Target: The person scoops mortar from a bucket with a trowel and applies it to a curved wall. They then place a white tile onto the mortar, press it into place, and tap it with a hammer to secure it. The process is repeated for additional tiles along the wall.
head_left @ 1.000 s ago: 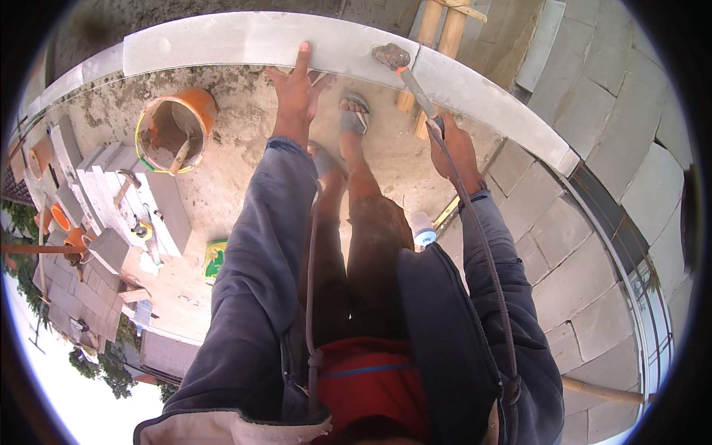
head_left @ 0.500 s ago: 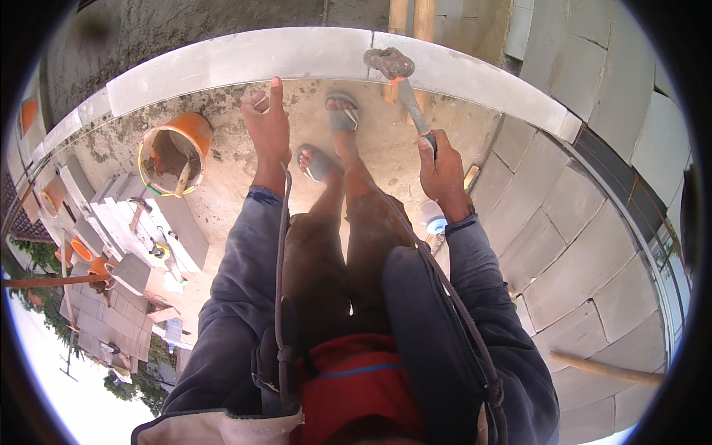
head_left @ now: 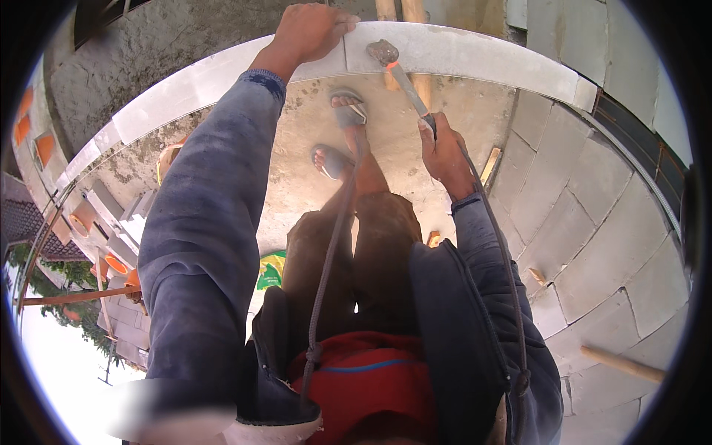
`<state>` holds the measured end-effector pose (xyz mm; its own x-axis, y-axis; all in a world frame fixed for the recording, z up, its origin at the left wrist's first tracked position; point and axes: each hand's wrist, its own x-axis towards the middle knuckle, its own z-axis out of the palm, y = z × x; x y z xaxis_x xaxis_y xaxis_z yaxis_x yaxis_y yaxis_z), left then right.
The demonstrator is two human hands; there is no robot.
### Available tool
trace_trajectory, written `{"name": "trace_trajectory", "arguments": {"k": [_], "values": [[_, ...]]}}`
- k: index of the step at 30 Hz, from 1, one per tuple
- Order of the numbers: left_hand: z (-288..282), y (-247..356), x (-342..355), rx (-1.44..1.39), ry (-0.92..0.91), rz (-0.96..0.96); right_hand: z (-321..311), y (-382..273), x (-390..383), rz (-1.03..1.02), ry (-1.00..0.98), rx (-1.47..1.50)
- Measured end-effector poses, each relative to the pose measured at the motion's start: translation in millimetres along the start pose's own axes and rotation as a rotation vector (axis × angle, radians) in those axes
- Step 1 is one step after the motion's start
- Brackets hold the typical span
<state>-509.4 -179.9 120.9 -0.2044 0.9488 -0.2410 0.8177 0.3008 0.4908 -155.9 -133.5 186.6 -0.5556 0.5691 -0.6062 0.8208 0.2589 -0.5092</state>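
My right hand [head_left: 445, 156] is closed round the grey handle of a mallet [head_left: 406, 87]. Its lumpy, dirt-caked head has an orange band below it and appears over the right part of a pale block row [head_left: 460, 52]. At the row's far edge, beside an upright joint, my left hand [head_left: 311, 33] lies with its fingers stretched to the right; some fingers are hidden. My left sleeve [head_left: 208, 215] covers much of the left side.
My sandalled feet [head_left: 348, 115] stand on the dusty floor [head_left: 289, 159] behind the row. On the right rises a grey block wall [head_left: 586, 237] with a wooden stick [head_left: 623, 363]. A green-and-yellow bag [head_left: 272, 270] lies by my leg. Two wooden poles [head_left: 415, 15] stand beyond the row.
My left hand has moved forward and right onto the block row, and my left arm now mostly hides the orange bucket. The mallet remains in my right hand. The view has shifted slightly.
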Motion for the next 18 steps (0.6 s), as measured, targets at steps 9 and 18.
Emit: {"name": "trace_trajectory", "arguments": {"k": [9,18], "values": [[0,3,-2,0.000,-0.092,-0.134,2,1,0,0.037,-0.023,-0.080],[-1,0,-4,-0.078,-0.047,-0.129,-9,8,-2,0.041,-0.025,-0.101]]}}
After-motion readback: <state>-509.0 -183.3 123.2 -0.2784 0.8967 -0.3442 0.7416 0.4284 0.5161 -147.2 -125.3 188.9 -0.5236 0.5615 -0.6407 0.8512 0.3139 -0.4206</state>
